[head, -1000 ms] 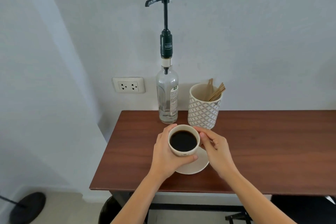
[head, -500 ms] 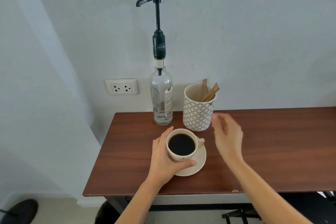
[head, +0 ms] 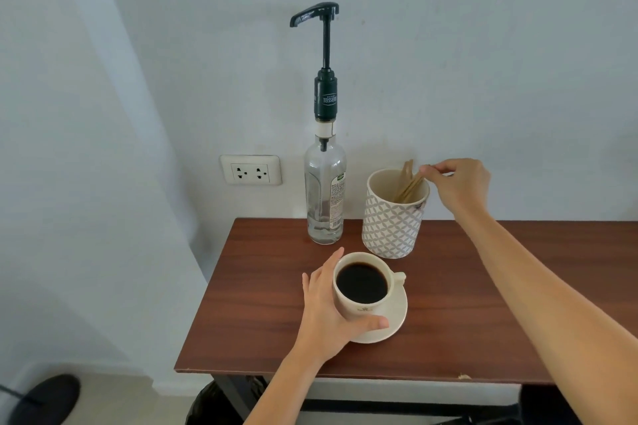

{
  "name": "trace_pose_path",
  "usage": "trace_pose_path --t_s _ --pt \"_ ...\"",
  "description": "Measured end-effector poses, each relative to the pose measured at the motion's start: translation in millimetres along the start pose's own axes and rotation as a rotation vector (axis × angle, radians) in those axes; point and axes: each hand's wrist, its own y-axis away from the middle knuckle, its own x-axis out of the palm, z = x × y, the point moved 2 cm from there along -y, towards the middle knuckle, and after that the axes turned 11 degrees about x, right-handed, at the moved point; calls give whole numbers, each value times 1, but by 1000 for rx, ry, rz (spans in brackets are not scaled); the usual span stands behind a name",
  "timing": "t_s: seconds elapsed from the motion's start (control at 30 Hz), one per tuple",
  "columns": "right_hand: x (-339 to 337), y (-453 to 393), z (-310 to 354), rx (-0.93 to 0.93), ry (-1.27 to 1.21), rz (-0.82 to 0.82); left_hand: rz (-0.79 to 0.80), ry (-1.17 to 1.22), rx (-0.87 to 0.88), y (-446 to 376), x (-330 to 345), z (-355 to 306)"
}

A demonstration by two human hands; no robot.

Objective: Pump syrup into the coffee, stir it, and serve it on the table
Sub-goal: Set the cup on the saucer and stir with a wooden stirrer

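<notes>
a: how's the room around the cup?

b: from my feed, the table has plenty of bare wood to the right of the saucer. the saucer sits near the front left, closer to the front edge than the back. left table edge runs close beside my left hand.

a: and behind it?

b: tighter. the syrup bottle stands at the back edge against the wall, and the patterned holder is just beside it on the right. the cup is near both, not touching.

a: hands?

b: left one wraps the cup's left side, thumb across the front wall, fingers curled round the back. the cup rests on the saucer, full of black coffee, handle pointing right. right hand is raised over the holder's rim, arm stretched across the table, fingertips pinched closed on the top of one wooden stirrer. the rest of the sticks lean in the holder.

a: any writing?

b: the dark green pump collar reads "teisseire". the bottle's side label is too small to read, and there's a small mark on the cup's front i can't make out. wall socket sits left of the bottle.
</notes>
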Motion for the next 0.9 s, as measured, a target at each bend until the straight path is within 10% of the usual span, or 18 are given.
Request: trace_pose_path --t_s 0.43,0.9 --pt "-83 44 78 -364 -291 -175 -2 14 -3 -1 2 7" --pt "-6 142 -24 -218 -58 516 -14 41 -32 0 0 4"
